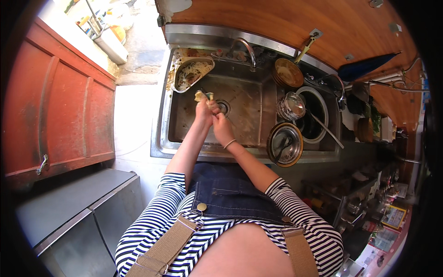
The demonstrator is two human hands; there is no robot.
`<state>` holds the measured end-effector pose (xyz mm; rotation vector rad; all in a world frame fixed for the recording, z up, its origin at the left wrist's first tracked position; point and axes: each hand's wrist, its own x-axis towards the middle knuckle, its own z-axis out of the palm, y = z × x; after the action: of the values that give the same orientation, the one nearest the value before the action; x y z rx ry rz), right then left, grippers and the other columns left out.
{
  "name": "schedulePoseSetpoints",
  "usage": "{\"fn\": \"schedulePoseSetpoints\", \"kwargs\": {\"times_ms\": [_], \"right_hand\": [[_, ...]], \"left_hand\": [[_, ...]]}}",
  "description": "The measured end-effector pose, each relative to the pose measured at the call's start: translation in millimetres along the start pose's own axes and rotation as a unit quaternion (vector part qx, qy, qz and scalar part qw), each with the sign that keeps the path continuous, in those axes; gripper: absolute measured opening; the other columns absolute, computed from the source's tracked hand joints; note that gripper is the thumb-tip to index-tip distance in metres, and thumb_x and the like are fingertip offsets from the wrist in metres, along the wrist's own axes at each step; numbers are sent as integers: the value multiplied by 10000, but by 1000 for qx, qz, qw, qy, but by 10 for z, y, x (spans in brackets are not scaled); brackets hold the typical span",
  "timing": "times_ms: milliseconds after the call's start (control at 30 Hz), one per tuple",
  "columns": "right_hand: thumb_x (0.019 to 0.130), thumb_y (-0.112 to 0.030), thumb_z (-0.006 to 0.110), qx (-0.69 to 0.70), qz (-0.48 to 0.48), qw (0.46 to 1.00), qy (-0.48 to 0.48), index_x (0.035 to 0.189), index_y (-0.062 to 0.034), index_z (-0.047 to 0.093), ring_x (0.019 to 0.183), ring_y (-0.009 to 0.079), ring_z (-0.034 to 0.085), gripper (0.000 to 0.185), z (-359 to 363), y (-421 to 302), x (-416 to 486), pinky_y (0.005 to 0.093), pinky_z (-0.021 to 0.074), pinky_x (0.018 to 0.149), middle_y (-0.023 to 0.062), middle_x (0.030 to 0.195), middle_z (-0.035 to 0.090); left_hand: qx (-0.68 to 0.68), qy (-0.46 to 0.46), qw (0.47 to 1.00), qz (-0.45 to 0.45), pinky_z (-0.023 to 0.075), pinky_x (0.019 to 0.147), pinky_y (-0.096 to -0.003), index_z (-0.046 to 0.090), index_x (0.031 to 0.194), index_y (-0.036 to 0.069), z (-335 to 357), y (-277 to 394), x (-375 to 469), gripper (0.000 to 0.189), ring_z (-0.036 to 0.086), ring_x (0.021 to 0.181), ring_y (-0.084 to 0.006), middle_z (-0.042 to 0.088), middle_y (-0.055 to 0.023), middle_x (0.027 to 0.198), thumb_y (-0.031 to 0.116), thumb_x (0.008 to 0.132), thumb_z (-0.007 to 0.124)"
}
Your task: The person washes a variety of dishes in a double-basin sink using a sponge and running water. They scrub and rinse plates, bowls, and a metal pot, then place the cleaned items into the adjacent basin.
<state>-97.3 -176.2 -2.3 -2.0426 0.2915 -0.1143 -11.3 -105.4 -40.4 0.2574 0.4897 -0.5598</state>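
Over the left part of the stainless-steel sink basin (238, 104), my left hand (203, 110) grips a crumpled yellowish sponge or cloth (199, 96) with a dark green patch. My right hand (222, 127) is just beside it, wrist close to the basin's front, its fingers bent against the left hand. Whether those fingers pinch anything is hidden. The drain (223, 107) shows just behind my hands. In the basin's back left corner, a strainer (177, 83) contains noodle-like food scraps.
A curved faucet (250, 52) overhangs the basin. Along the divider stand brown bowls (289, 72), stacked glass bowls (290, 105) and a brown-rimmed bowl (300, 152) with a dark utensil. A round pot (324, 100) of dark liquid fills the right basin, a long handle (328, 131) leaning across it.
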Motion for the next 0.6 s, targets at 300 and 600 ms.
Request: {"fn": "schedulePoseSetpoints", "kwargs": {"times_ms": [300, 600], "right_hand": [[909, -237, 482, 167, 136, 960, -181, 742, -2, 479, 509, 297, 468, 288, -400, 146, 142, 384, 403, 520, 154, 552, 463], [893, -233, 500, -40, -18, 977, -209, 697, 1, 521, 550, 273, 522, 306, -647, 291, 400, 371, 416, 546, 147, 580, 519]], "left_hand": [[682, 68, 620, 381, 457, 565, -439, 408, 925, 36, 171, 203, -162, 222, 585, 671, -385, 578, -220, 720, 242, 904, 488], [935, -295, 177, 91, 458, 734, -438, 509, 953, 48, 366, 642, -182, 156, 587, 884, -360, 604, -192, 884, 66, 801, 476]]}}
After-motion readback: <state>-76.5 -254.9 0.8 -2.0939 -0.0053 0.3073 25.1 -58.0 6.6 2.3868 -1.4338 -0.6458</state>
